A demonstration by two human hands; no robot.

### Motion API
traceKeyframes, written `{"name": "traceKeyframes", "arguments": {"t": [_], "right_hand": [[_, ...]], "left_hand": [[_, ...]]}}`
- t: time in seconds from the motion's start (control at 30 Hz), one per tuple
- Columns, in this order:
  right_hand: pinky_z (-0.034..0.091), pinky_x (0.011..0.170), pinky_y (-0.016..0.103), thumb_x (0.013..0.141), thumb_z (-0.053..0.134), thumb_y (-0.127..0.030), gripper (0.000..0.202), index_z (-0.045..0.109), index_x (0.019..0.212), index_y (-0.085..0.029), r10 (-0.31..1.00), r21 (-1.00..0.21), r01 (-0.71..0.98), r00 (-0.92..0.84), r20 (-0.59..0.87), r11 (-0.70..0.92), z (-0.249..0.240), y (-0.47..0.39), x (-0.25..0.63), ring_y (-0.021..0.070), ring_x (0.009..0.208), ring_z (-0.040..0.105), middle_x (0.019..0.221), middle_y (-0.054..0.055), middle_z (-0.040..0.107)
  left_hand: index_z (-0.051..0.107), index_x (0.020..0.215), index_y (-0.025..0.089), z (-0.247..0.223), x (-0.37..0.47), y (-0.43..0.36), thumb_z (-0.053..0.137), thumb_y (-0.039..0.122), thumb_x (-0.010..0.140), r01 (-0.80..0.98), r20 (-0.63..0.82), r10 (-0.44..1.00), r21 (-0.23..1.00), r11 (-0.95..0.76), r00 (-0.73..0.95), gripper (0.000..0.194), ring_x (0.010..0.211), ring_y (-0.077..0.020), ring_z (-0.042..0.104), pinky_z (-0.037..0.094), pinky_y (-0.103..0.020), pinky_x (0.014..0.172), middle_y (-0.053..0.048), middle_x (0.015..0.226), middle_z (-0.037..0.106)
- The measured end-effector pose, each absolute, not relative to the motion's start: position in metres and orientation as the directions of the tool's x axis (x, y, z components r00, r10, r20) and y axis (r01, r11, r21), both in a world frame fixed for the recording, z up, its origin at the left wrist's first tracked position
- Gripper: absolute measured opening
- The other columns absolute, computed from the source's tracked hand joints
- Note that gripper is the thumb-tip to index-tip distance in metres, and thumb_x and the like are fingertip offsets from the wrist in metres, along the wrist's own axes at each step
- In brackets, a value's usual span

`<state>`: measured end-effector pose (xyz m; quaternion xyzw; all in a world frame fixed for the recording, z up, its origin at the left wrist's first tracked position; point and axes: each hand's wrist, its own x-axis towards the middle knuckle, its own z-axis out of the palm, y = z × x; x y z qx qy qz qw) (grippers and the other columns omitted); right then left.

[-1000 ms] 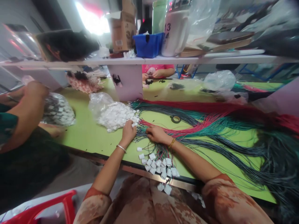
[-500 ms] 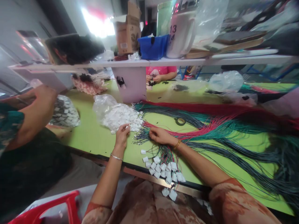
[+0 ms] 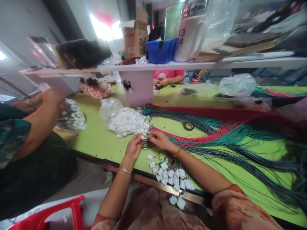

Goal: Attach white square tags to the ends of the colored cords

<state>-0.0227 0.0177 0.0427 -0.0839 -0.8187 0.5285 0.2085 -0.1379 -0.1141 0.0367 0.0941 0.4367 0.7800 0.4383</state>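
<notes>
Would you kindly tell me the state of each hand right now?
Left hand: closed, pinching a small white plastic piece.
Right hand: at the thin dark wire ends; whether closed on one cannot be told.

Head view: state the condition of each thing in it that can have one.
Wires: loose, spread in bundles.
Left hand: closed on a white connector.
Right hand: fingers bent at wire ends, grip unclear.
Plastic bag: open, connectors spilling out.
Black tape roll: lying flat.
Cardboard box: upright, flaps open.
Blue bin: upright, open-topped.
White mug: upright.

bright window (image 3: 105,28) | grey wall (image 3: 14,28) | white shelf (image 3: 100,69)
</notes>
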Motion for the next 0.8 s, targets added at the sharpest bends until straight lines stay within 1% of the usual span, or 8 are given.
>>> {"name": "traceKeyframes", "arguments": {"t": [0.23, 0.3, 0.4, 0.5, 0.57, 0.63, 0.73, 0.8], "right_hand": [[0.028, 0.054, 0.021, 0.075, 0.048, -0.02, 0.01, 0.048, 0.066, -0.017, 0.352, -0.833, -0.048, -0.892, 0.284, 0.551, 0.044, 0.02, -0.017, 0.0083, 0.055, 0.038, 0.059, -0.004, 0.047], [0.028, 0.055, 0.022, 0.075, 0.049, -0.018, 0.009, 0.048, 0.066, -0.017, 0.341, -0.768, -0.046, -0.878, 0.336, 0.638, 0.045, 0.018, -0.017, 0.0089, 0.055, 0.039, 0.06, -0.003, 0.048], [0.026, 0.056, 0.024, 0.077, 0.049, -0.018, 0.012, 0.047, 0.066, -0.017, 0.28, -0.624, -0.046, -0.866, 0.413, 0.78, 0.043, 0.015, -0.015, 0.0109, 0.057, 0.038, 0.061, -0.001, 0.049], [0.027, 0.059, 0.026, 0.081, 0.047, -0.02, 0.012, 0.048, 0.069, -0.018, 0.222, -0.495, -0.042, -0.859, 0.461, 0.868, 0.037, 0.012, -0.016, 0.0139, 0.061, 0.04, 0.065, 0.003, 0.052], [0.029, 0.061, 0.027, 0.081, 0.048, -0.02, 0.011, 0.048, 0.07, -0.018, 0.206, -0.445, -0.031, -0.855, 0.475, 0.895, 0.034, 0.012, -0.016, 0.0155, 0.064, 0.042, 0.068, 0.005, 0.054], [0.029, 0.061, 0.027, 0.08, 0.049, -0.02, 0.01, 0.048, 0.07, -0.018, 0.226, -0.462, -0.016, -0.856, 0.465, 0.887, 0.035, 0.014, -0.017, 0.0155, 0.065, 0.043, 0.069, 0.005, 0.054], [0.029, 0.058, 0.025, 0.08, 0.048, -0.019, 0.012, 0.048, 0.069, -0.017, 0.298, -0.598, -0.001, -0.867, 0.4, 0.801, 0.04, 0.019, -0.016, 0.0127, 0.06, 0.044, 0.065, 0.002, 0.054], [0.028, 0.056, 0.023, 0.081, 0.048, -0.019, 0.014, 0.048, 0.068, -0.017, 0.321, -0.658, 0.007, -0.877, 0.358, 0.753, 0.043, 0.02, -0.014, 0.0112, 0.057, 0.042, 0.062, 0.001, 0.052]], "left_hand": [[0.067, 0.084, 0.012, 0.04, -0.129, -0.109, 0.079, 0.022, 0.065, -0.575, -0.216, 0.801, 0.797, -0.186, -0.558, 0.024, 0.062, -0.0081, 0.056, 0.045, -0.019, 0.059, -0.002, 0.075, 0.064], [0.066, 0.083, 0.012, 0.039, -0.126, -0.107, 0.081, 0.023, 0.063, -0.529, -0.197, 0.785, 0.828, -0.188, -0.587, 0.028, 0.061, -0.0073, 0.055, 0.044, -0.019, 0.059, -0.001, 0.074, 0.063], [0.065, 0.081, 0.013, 0.034, -0.122, -0.104, 0.084, 0.024, 0.06, -0.45, -0.174, 0.739, 0.872, -0.192, -0.651, 0.031, 0.059, -0.006, 0.053, 0.041, -0.018, 0.057, 0.0, 0.07, 0.062], [0.064, 0.078, 0.013, 0.029, -0.117, -0.1, 0.084, 0.027, 0.058, -0.452, -0.196, 0.705, 0.871, -0.194, -0.682, 0.032, 0.057, -0.0057, 0.052, 0.04, -0.018, 0.056, 0.001, 0.069, 0.062], [0.063, 0.076, 0.013, 0.026, -0.113, -0.097, 0.084, 0.029, 0.058, -0.468, -0.211, 0.69, 0.859, -0.208, -0.693, 0.032, 0.058, -0.0059, 0.052, 0.041, -0.019, 0.057, 0.001, 0.069, 0.061], [0.062, 0.075, 0.013, 0.024, -0.11, -0.094, 0.084, 0.029, 0.058, -0.463, -0.207, 0.672, 0.857, -0.227, -0.711, 0.032, 0.058, -0.0061, 0.052, 0.041, -0.02, 0.058, 0.001, 0.07, 0.061], [0.063, 0.077, 0.013, 0.022, -0.108, -0.09, 0.083, 0.029, 0.059, -0.426, -0.166, 0.653, 0.866, -0.261, -0.739, 0.031, 0.059, -0.0058, 0.052, 0.041, -0.02, 0.059, 0.001, 0.071, 0.06], [0.063, 0.078, 0.013, 0.022, -0.107, -0.088, 0.081, 0.029, 0.061, -0.413, -0.14, 0.656, 0.866, -0.281, -0.741, 0.03, 0.059, -0.006, 0.051, 0.041, -0.02, 0.06, 0.001, 0.072, 0.06]]}}
